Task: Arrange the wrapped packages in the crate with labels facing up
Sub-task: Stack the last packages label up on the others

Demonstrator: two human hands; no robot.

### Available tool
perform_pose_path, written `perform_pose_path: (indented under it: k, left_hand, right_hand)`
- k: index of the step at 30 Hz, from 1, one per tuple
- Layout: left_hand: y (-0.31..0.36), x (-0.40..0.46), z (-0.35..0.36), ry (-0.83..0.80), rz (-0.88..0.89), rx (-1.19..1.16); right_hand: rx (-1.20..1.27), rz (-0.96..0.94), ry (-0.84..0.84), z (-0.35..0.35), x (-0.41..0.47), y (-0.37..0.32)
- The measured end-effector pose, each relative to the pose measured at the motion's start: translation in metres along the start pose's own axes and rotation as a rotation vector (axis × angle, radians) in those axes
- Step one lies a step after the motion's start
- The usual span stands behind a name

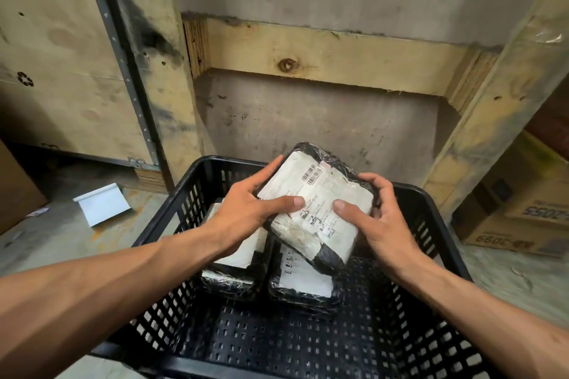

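Observation:
A black perforated plastic crate (431,203) stands on the floor in front of me. I hold a black wrapped package (320,191) above its far half, white barcode label facing up and tilted toward me. My left hand (249,209) grips its left edge with the thumb on the label. My right hand (369,215) grips its right edge, thumb also on the label. Two more wrapped packages lie in the crate with white labels up: one at the left (234,268), one beside it (304,283), both partly hidden under the held package and my hands.
Wooden crate panels and beams (332,52) rise close behind the crate. A white folded sheet (103,203) lies on the concrete floor at left. Cardboard boxes (520,212) stand at right. The crate's near half shows bare perforated bottom (292,338).

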State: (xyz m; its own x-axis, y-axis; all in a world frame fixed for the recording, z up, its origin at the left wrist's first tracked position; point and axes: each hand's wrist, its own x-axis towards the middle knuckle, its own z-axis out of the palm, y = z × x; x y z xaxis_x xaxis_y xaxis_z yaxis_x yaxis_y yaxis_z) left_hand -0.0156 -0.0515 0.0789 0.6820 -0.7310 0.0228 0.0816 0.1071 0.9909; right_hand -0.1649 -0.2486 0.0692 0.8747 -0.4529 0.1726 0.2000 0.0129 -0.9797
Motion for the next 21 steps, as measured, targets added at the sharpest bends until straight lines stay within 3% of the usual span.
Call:
perform_pose_path:
  k: [3, 7, 9, 12, 15, 21]
  left_hand:
    - [0.013, 0.007, -0.009, -0.064, 0.008, -0.016]
    - [0.030, 0.014, -0.020, -0.146, -0.022, 0.101]
    - [0.029, 0.012, -0.016, -0.052, -0.026, 0.126]
    - [0.009, 0.002, -0.003, 0.192, -0.057, -0.021]
    - [-0.017, -0.013, 0.017, 0.120, -0.063, -0.067]
    - [-0.025, -0.016, 0.028, 0.081, -0.008, 0.032]
  right_hand:
    - [-0.255, -0.014, -0.192, -0.016, 0.005, -0.018]
    - [-0.265, 0.094, -0.392, -0.022, 0.003, -0.031]
    - [-0.269, 0.079, -0.367, -0.020, -0.002, -0.031]
    - [-0.217, 0.059, -0.260, -0.007, -0.012, -0.017]
    - [-0.212, 0.047, -0.176, 0.002, -0.021, 0.000]
    - [-0.270, 0.111, -0.213, -0.011, -0.021, 0.000]
